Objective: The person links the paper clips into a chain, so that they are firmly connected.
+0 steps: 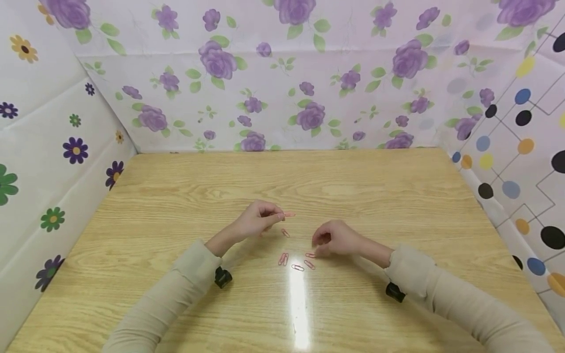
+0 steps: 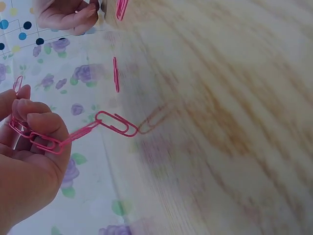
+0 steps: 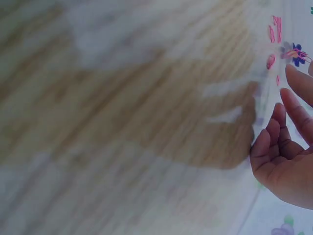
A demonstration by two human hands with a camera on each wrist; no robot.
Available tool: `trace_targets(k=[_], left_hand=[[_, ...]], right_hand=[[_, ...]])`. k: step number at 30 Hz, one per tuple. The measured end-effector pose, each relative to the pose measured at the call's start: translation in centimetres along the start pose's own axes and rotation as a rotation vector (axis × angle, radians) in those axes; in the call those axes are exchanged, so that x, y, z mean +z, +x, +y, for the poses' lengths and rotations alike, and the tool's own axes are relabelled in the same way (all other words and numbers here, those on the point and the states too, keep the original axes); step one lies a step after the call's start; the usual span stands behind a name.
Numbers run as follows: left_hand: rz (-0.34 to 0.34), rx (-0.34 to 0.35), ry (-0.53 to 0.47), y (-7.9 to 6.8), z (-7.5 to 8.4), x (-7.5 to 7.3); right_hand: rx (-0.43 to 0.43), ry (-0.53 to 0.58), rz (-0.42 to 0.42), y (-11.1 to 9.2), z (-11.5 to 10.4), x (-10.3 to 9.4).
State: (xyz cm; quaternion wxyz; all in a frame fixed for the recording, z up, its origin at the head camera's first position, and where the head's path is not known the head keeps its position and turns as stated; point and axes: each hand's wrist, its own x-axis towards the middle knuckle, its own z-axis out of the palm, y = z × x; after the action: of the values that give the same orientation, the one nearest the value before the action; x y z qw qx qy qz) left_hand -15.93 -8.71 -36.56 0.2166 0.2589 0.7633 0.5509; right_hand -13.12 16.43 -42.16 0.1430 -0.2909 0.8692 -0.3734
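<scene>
My left hand (image 1: 260,218) holds a chain of pink paper clips (image 2: 46,143). One clip stands up at its thumb and fingertip, and others run across the curled fingers. The chain's lower end, a pink paper clip (image 2: 116,123), hangs by the tabletop with its reflection beside it. My right hand (image 1: 337,239) is low over the table, thumb and fingers bent loosely and apart. Its fingertips are beside a loose paper clip (image 1: 310,255); whether they touch it I cannot tell. In the right wrist view nothing shows between the fingers of this hand (image 3: 286,152).
More loose pink clips lie between the hands: a pair of clips (image 1: 283,259) side by side, a clip (image 1: 297,267) in front and a slanted clip (image 1: 309,264). The wooden table (image 1: 176,181) meets a flowered cloth (image 1: 273,98) behind and patterned cloths at both sides.
</scene>
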Motion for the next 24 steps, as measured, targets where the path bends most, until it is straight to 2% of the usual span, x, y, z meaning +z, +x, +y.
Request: trace_targets(k=[5, 10, 17, 24], left_hand=[[-0.007, -0.022, -0.053, 0.5, -1.6, -0.2], [-0.019, -0.001, -0.089, 1.1, -3.3, -0.4], [-0.015, -0.007, -0.113, 1.2, -3.6, -0.4], [-0.033, -0.071, -0.148, 1.2, -3.6, -0.3]], right_hand=[[0.017, -0.002, -0.003, -0.1, 0.1, 0.5], [0.028, -0.042, 0.004, -0.1, 0.1, 1.0], [-0.01, -0.077, 0.042, 0.1, 0.0, 1.5], [-0.036, -0.113, 0.019, 0.1, -0.4, 1.3]])
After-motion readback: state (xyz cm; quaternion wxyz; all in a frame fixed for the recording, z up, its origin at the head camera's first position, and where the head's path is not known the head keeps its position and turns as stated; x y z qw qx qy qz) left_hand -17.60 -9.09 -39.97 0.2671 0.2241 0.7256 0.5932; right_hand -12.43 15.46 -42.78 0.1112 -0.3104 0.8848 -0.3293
